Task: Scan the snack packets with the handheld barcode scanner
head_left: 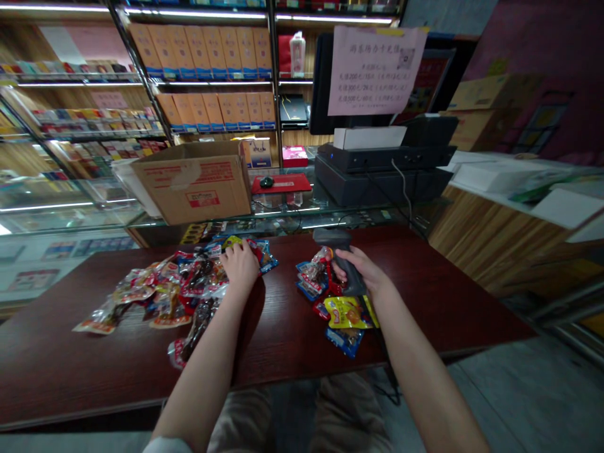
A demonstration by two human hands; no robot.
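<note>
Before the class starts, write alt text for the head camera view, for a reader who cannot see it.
A bare right hand holds a dark grey handheld scanner by a small pile of shiny plastic packets on a dark red-brown table; the left hand touches a larger pile of packets. Behind are an open brown cardboard box and lit, stocked shelves.

L hand (241, 264) on pile of snack packs (202, 277), R hand (361, 270) gripping scanner (346, 267) w/ packs just beside. Cardboard box (195, 185) behind, near mouse (267, 182).
</note>
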